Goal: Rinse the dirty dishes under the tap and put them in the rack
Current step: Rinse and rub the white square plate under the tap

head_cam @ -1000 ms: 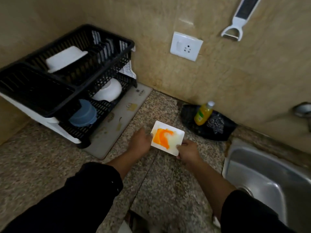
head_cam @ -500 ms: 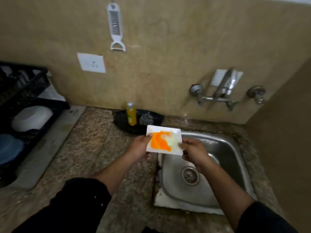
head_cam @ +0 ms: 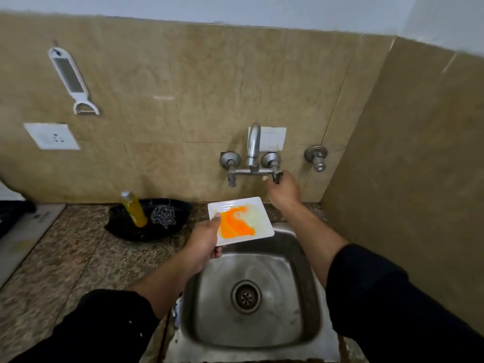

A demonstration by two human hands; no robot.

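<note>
A small white rectangular plate smeared with orange sauce hangs over the back left of the steel sink. My left hand grips its near left corner, thumb on top. My right hand is up at the wall tap, fingers closed around the right-hand tap handle. No water shows at the spout. The black dish rack is only a sliver at the left edge.
A yellow soap bottle and a steel scrubber lie in a black tray left of the sink on the granite counter. A peeler and a socket are on the wall. A side wall closes the right.
My view swung right from the rack to the sink. The plate came over the basin, my right hand let go of it and rose to the tap handle.
</note>
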